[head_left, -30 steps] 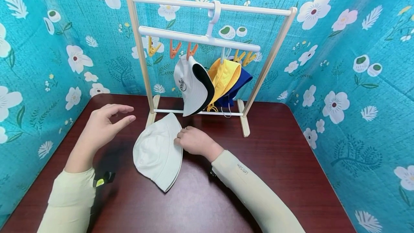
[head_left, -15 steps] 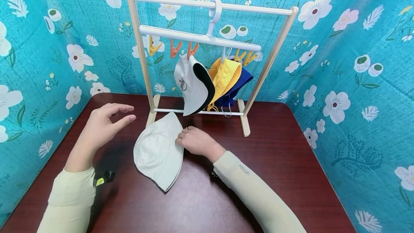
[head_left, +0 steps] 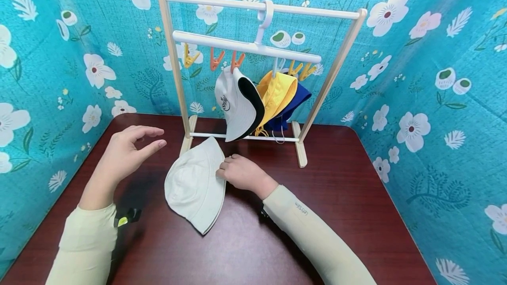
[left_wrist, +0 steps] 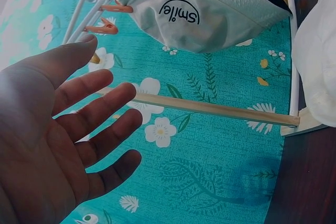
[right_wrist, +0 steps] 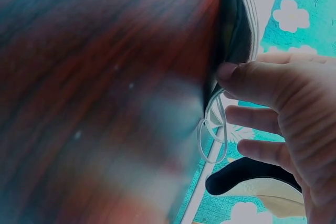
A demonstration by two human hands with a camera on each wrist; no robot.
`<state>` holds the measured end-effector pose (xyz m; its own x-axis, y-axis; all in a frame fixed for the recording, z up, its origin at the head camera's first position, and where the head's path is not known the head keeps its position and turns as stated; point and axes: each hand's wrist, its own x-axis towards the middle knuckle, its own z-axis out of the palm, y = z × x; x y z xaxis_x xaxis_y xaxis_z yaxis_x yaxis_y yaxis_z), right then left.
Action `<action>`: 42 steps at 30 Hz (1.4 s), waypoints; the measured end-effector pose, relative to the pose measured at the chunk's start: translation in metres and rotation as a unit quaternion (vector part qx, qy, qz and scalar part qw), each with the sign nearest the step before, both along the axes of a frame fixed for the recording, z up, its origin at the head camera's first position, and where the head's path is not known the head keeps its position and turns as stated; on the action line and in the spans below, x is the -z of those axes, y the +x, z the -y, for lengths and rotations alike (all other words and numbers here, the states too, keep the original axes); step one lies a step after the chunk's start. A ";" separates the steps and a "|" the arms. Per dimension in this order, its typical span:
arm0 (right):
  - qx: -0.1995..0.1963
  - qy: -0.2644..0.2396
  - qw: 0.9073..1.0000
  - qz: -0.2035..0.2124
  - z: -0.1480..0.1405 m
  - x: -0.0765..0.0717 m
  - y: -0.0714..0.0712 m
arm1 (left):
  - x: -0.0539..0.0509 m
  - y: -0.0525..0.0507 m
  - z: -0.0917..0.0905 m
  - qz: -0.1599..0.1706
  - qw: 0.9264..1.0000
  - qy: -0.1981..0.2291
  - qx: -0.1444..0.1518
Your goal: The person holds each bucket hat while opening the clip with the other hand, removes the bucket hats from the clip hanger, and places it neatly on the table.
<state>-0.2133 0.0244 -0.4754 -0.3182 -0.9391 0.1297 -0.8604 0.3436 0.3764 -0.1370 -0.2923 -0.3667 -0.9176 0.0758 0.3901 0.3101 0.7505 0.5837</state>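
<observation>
An off-white bucket hat (head_left: 194, 184) is on its side above the table, and my right hand (head_left: 243, 173) pinches its brim at the right edge. In the right wrist view my right thumb and forefinger grip the hat's brim (right_wrist: 248, 19), with a thin loop of cord (right_wrist: 212, 140) hanging beside them. My left hand (head_left: 126, 155) is to the left of the hat, thumb and fingers apart, touching nothing. The left wrist view shows my left hand (left_wrist: 68, 129) with spread, slightly bent fingers, and the white hat (left_wrist: 317, 51) at the right edge.
Behind the hat stands a wooden rack (head_left: 178, 69) with a white clip hanger (head_left: 237, 46). Clipped on it are a white-and-black "smile" hat (head_left: 233, 104), a yellow hat (head_left: 277, 93) and a dark blue hat (head_left: 295, 100). Orange (head_left: 216, 60) and yellow clips (head_left: 190, 57) hang at the left. Floral cloth surrounds the table.
The view has shifted very slightly. Both hands and the off-white hat hold nearly the same pose, with the right hand still pinching the brim.
</observation>
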 end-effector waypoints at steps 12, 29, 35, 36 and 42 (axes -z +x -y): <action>0.001 -0.008 1.000 -0.010 -0.010 0.001 0.001 | -0.001 0.000 0.000 0.000 1.000 0.004 0.000; 0.011 -0.039 0.999 -0.004 -0.016 -0.003 0.009 | -0.003 0.001 -0.001 0.006 1.000 0.001 0.000; 0.014 -0.060 0.998 -0.005 -0.020 -0.006 0.012 | -0.003 0.001 -0.001 0.007 1.000 0.002 0.000; 0.014 -0.064 0.998 -0.005 -0.020 -0.006 0.012 | -0.003 0.001 -0.001 0.008 1.000 0.003 0.000; 0.030 -0.082 0.996 0.015 -0.024 -0.010 0.014 | -0.002 0.002 -0.002 0.005 1.000 0.004 0.002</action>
<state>-0.1991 0.0483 -0.4658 -0.3784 -0.8853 0.2704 -0.8467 0.4491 0.2854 -0.1353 -0.2907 -0.3646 -0.9208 0.0768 0.3823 0.3083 0.7437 0.5931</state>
